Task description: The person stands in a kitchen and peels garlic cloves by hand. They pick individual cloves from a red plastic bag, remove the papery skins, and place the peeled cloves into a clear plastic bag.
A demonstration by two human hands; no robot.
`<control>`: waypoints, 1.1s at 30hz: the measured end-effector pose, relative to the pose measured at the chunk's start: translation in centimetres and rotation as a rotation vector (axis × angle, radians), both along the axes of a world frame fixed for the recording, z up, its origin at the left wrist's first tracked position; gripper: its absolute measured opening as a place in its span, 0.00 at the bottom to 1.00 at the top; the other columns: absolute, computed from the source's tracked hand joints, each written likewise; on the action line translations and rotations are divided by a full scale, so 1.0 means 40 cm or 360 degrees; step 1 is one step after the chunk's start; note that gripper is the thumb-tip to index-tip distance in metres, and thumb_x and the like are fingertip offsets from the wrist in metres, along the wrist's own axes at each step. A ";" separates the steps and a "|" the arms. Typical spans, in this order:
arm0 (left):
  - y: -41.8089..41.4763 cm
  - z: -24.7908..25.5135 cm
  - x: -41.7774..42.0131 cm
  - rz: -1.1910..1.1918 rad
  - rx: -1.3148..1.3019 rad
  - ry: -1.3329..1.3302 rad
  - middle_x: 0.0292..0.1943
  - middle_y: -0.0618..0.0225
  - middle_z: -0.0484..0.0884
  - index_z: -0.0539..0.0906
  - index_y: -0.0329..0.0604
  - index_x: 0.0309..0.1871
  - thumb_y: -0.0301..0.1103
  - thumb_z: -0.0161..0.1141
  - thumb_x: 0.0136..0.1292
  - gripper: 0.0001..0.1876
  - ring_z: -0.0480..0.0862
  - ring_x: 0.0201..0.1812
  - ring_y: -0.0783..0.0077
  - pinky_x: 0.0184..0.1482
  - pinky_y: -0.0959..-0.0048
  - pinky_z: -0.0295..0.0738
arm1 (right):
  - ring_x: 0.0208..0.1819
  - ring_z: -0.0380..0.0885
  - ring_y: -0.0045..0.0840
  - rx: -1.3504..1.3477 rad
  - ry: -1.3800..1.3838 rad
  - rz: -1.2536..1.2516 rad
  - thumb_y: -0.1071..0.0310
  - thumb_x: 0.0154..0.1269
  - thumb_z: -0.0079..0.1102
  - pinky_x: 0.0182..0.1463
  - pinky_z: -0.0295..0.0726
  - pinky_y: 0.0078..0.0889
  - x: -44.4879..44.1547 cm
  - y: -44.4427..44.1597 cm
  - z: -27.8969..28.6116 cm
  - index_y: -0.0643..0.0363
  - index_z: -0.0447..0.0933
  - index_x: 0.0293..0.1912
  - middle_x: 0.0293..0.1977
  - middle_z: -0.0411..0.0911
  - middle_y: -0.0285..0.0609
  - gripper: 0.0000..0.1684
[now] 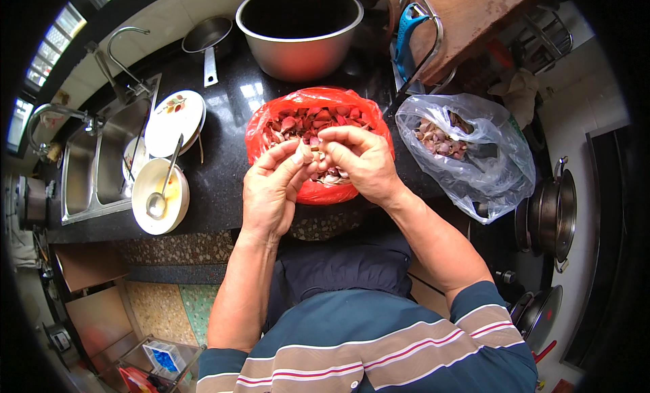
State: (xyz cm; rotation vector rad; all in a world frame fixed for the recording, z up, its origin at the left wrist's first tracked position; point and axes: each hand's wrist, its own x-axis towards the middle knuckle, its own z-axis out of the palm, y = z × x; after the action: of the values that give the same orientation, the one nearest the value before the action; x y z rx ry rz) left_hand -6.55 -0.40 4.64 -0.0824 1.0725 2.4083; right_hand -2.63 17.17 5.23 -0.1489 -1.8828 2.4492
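Observation:
My left hand (274, 184) pinches a garlic clove (305, 153) between thumb and fingertips. Close beside it on the right is my right hand (363, 162), its thumb and index fingertip near each other at the clove; whether a scrap of skin is between them is too small to tell. Both hands are over an opened red plastic bag (330, 194) on the counter. Inside it lie many loose garlic cloves (325, 117), reddish at the back, with paler pieces under my hands. To the right, a clear plastic bag (500, 184) holds more garlic cloves (441, 139).
Behind the red bag stands a large metal pot (299, 55), with a small saucepan (208, 37) to its left. Stacked plates (175, 123) and a bowl (175, 210) holding a ladle (157, 205) stand beside the double sink (78, 174). A blue peeler (406, 42) hangs from the rack at right.

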 end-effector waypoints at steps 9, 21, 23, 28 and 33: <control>0.035 -0.019 0.038 0.0195 -0.1240 0.1349 0.47 0.58 0.86 0.82 0.36 0.55 0.25 0.75 0.56 0.22 0.86 0.47 0.64 0.53 0.67 0.81 | 0.26 0.71 0.11 -0.0648 -0.0337 0.0191 0.59 0.82 0.50 0.24 0.69 0.12 0.005 -0.026 -0.021 0.62 0.77 0.47 0.32 0.77 0.34 0.15; -0.071 -0.053 0.064 -0.0158 -0.2042 0.2408 0.49 0.66 0.85 0.82 0.45 0.54 0.28 0.71 0.57 0.20 0.76 0.63 0.57 0.66 0.51 0.61 | 0.38 0.84 0.47 0.2565 -0.0130 -0.0747 0.68 0.77 0.51 0.45 0.82 0.40 0.177 0.471 -0.003 0.65 0.80 0.49 0.35 0.85 0.53 0.13; -0.069 -0.048 0.065 -0.0131 -0.1999 0.2411 0.45 0.67 0.85 0.83 0.45 0.49 0.26 0.69 0.58 0.15 0.79 0.59 0.58 0.63 0.52 0.62 | 0.41 0.83 0.52 0.2791 -0.0032 -0.0746 0.69 0.74 0.53 0.48 0.81 0.45 0.185 0.499 -0.029 0.65 0.80 0.51 0.37 0.84 0.56 0.13; -0.083 -0.055 0.061 -0.0073 -0.1862 0.2363 0.41 0.68 0.82 0.84 0.45 0.45 0.24 0.67 0.55 0.13 0.80 0.54 0.60 0.58 0.58 0.69 | 0.46 0.83 0.48 0.2901 -0.0182 -0.0392 0.70 0.69 0.61 0.55 0.79 0.47 0.188 0.374 0.007 0.65 0.81 0.51 0.48 0.82 0.58 0.14; -0.082 -0.058 0.064 -0.0082 -0.1819 0.2351 0.40 0.67 0.82 0.84 0.44 0.44 0.23 0.65 0.55 0.12 0.82 0.48 0.61 0.48 0.64 0.75 | 0.51 0.80 0.46 0.2139 0.0935 -0.0035 0.74 0.59 0.68 0.56 0.81 0.42 0.081 0.150 0.046 0.63 0.78 0.52 0.47 0.80 0.53 0.20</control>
State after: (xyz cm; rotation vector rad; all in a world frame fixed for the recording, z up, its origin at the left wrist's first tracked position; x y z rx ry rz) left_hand -3.99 -3.69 2.33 1.4422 2.7767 1.1584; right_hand 0.63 23.18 7.08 0.5133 -2.5757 0.6293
